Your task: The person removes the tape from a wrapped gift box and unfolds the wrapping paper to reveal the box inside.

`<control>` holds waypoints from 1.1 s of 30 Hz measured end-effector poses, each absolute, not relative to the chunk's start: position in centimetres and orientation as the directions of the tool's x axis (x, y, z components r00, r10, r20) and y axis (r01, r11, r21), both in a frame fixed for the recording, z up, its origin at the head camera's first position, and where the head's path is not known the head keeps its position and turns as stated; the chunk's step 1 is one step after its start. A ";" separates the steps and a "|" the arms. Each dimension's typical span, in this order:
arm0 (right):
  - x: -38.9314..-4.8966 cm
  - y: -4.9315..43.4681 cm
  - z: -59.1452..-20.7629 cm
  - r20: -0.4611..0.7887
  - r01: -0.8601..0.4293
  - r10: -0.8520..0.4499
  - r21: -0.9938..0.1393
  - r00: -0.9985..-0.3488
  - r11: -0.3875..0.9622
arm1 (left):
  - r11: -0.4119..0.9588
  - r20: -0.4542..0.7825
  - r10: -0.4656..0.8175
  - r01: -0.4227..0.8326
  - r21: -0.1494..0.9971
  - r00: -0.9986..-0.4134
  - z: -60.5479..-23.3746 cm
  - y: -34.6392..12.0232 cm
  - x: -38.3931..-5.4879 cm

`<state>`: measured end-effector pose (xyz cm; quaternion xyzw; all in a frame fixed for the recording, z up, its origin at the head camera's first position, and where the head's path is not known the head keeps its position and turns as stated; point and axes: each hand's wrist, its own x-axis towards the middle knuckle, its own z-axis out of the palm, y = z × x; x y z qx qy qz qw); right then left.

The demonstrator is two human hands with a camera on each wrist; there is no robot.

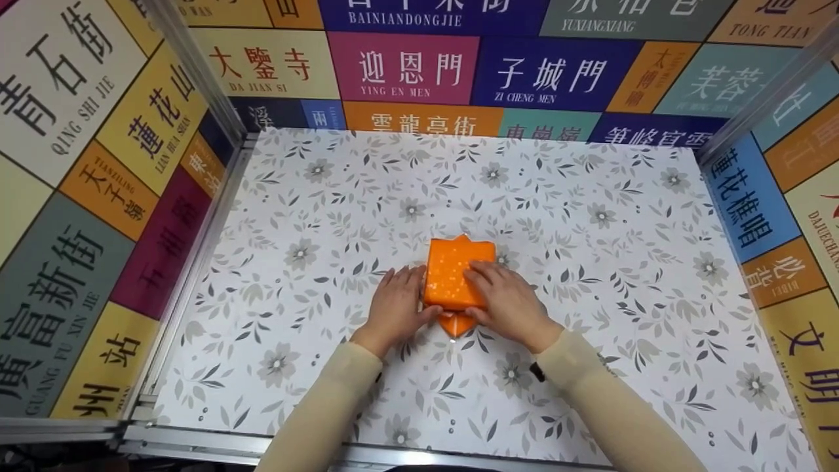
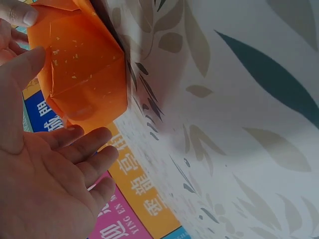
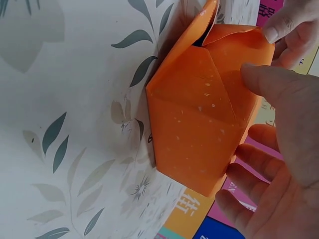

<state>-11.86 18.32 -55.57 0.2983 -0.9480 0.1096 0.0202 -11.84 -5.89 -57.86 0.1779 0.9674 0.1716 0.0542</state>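
An orange folded-paper box (image 1: 452, 269) with a speckled top sits on the table before me, a pointed flap showing at its far end and another at its near end. My left hand (image 1: 396, 305) lies along its left side with fingers extended, its thumb at the near left corner. My right hand (image 1: 510, 298) is at the right side; its fingertips rest on the top and its thumb reaches the near edge. In the right wrist view, one flap of the paper box (image 3: 194, 119) stands away from the body, leaving a dark gap.
White floral-print paper (image 1: 308, 341) covers the table. Panels with printed characters (image 1: 406, 69) enclose the back and both sides. A metal frame rail (image 1: 406, 455) runs along the near edge.
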 end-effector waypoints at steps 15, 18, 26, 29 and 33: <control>-12.2 17.5 -55.6 0.093 -0.598 -0.591 -0.150 -0.802 0.787 | 0.834 -0.096 0.387 0.303 0.461 -0.917 -57.8 -6.3 -12.0; -12.2 17.5 -55.4 0.086 -0.596 -0.590 -0.150 -0.803 0.789 | 0.822 -0.094 0.391 0.301 0.484 -0.916 -57.9 -6.6 -12.0; -11.8 18.3 -55.2 0.086 -0.585 -0.579 -0.164 -0.811 0.794 | 0.807 -0.109 0.397 0.290 0.514 -0.912 -57.9 -6.8 -11.9; -11.8 18.7 -55.2 0.126 -0.595 -0.581 -0.187 -0.804 0.782 | 0.801 -0.111 0.397 0.285 0.527 -0.911 -57.9 -6.8 -11.9; -11.8 19.5 -55.4 0.202 -0.620 -0.587 -0.200 -0.784 0.759 | 0.789 -0.092 0.415 0.308 0.532 -0.905 -57.8 -6.9 -11.9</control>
